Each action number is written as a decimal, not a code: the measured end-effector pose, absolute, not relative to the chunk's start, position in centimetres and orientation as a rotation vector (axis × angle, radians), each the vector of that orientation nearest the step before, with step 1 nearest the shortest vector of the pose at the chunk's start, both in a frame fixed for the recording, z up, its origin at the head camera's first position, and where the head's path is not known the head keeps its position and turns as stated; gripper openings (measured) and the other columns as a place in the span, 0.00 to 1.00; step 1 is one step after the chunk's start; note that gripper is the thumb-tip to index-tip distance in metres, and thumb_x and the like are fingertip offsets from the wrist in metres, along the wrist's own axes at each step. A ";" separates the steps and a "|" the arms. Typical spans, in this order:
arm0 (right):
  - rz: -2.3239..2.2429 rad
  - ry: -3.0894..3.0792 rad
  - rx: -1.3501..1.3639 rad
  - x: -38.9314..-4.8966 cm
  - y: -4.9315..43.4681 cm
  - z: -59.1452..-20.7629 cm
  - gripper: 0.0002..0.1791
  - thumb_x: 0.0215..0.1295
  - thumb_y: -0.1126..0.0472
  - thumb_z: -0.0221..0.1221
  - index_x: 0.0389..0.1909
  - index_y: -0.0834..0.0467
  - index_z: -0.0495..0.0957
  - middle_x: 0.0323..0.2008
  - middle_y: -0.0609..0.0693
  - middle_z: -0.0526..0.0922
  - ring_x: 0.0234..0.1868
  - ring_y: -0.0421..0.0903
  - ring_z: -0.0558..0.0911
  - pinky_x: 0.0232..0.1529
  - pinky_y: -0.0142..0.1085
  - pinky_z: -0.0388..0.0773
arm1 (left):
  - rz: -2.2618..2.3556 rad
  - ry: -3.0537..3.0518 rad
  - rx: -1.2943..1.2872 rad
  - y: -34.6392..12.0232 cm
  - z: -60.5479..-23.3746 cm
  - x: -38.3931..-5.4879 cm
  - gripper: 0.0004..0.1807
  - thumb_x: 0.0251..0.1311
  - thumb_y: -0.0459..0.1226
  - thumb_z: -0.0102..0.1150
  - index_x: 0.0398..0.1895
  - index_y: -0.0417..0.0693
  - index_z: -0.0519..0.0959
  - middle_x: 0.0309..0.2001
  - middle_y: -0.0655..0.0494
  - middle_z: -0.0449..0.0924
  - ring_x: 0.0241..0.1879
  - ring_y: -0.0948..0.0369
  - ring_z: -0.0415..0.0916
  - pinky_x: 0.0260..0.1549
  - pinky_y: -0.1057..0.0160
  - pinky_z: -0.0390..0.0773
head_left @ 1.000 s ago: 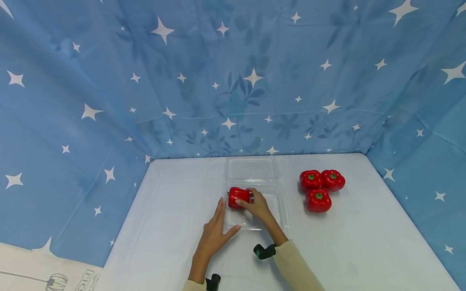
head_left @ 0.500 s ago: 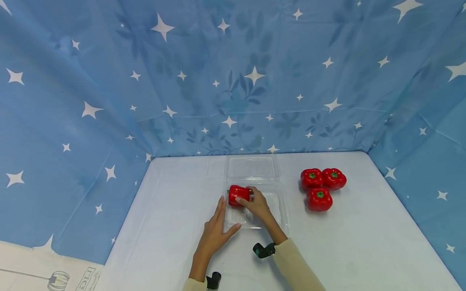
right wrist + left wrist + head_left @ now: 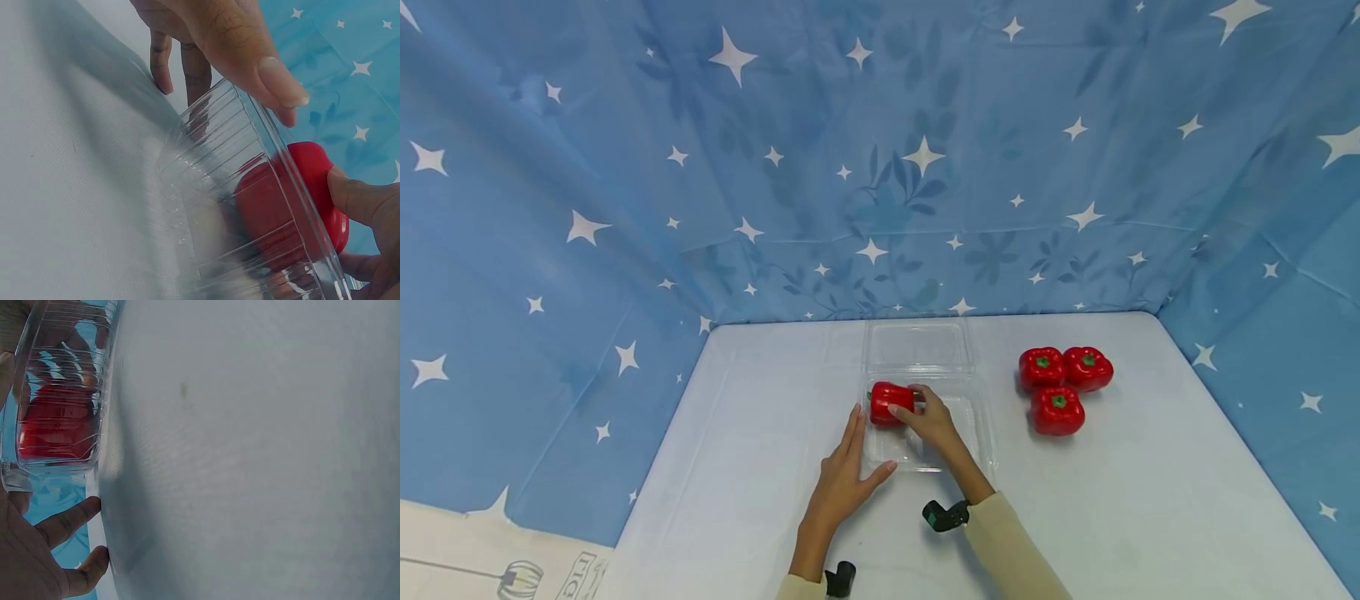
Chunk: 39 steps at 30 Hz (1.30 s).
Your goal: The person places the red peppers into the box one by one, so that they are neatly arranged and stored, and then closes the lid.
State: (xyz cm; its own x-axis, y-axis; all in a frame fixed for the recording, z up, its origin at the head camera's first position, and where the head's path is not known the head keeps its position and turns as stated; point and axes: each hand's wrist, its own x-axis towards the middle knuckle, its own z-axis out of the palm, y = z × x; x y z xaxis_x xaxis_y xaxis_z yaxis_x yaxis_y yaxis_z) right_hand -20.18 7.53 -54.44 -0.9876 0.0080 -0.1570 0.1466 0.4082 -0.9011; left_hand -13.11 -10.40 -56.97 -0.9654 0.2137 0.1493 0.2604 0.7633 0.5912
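A clear plastic clamshell container (image 3: 955, 417) lies open on the white table, its lid folded back toward the curtain. Inside, at the back left, a red bell pepper (image 3: 889, 403) lies on its side, stem to the left. My right hand (image 3: 934, 421) holds the pepper from the right; its thumb (image 3: 347, 194) presses the red skin in the right wrist view. Straight-fingered, my left hand (image 3: 841, 483) rests along the container's left side, thumb near the front edge. Through the ribbed wall, the left wrist view shows the pepper (image 3: 59, 422) partly blurred.
To the right, three more red bell peppers sit in a cluster, stems up: one at back left (image 3: 1041, 370), one at back right (image 3: 1087, 368) and one in front (image 3: 1057, 411). A blue star-patterned curtain (image 3: 880, 167) surrounds the white table (image 3: 760, 400) at the back and sides.
The right thumb has shifted slightly to the right on the pepper. The left hand, container and other peppers stay in place; the head view has tilted slightly.
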 end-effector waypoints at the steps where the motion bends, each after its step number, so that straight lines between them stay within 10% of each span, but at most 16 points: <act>1: -1.637 2.529 0.137 -20.2 7.5 -54.4 0.38 0.59 0.48 0.66 0.65 0.64 0.67 0.59 0.66 0.76 0.55 0.61 0.79 0.53 0.51 0.81 | -0.988 -2.879 -0.386 -10.4 -57.0 -13.1 0.53 0.58 0.68 0.51 0.79 0.52 0.48 0.80 0.62 0.40 0.67 0.44 0.68 0.56 0.34 0.72; 39: -1.653 2.507 0.232 -19.7 8.6 -53.8 0.36 0.62 0.52 0.64 0.68 0.60 0.65 0.62 0.66 0.73 0.57 0.61 0.78 0.52 0.51 0.81 | -1.041 -2.889 -0.357 -10.3 -56.7 -13.0 0.52 0.58 0.67 0.52 0.79 0.55 0.47 0.80 0.63 0.41 0.69 0.43 0.65 0.56 0.28 0.67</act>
State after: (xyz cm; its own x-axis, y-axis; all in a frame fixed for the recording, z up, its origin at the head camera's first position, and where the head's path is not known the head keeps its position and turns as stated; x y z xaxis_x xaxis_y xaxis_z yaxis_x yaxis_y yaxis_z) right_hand -19.74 8.65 -53.78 -0.9797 0.0567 -0.1924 0.1992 0.3884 -0.8997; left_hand -12.98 -10.32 -56.75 -0.9720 0.1989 0.1247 0.2328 0.7465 0.6233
